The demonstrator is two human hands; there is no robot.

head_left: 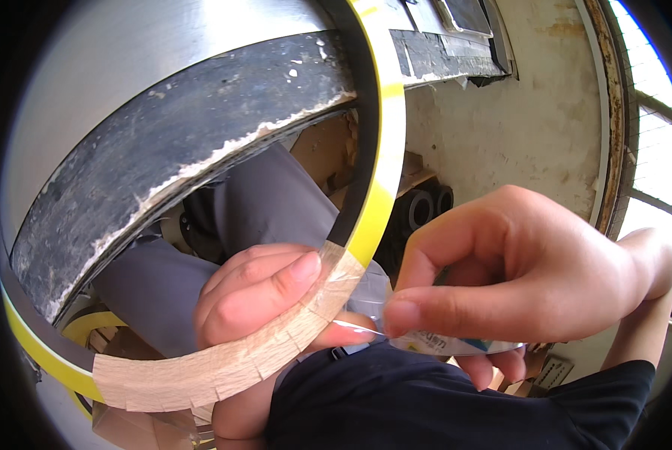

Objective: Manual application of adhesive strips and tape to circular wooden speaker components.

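Note:
A large hoop [377, 210] curves through the view, its band yellow and white outside and dark inside. Along its near part runs a wood-grain wrap [223, 373] with short crosswise edges and a glossy clear film near the yellow end. My left hand [261, 296] is closed around the hoop, with the thumb on the wood-grain part. To its right, my right hand [516, 270] pinches a roll of clear tape [433, 343], partly hidden by the fingers. A thin shiny strip of tape stretches from the roll to the hoop by my left fingers.
Beyond the hoop stands a bench with a chipped dark edge [201, 124] and a smooth metal surface [163, 37]. Another yellow band [88, 326] shows at lower left. Dark round rolls [421, 208] lie by the stained wall [531, 127]. A barred window [658, 142] is at right.

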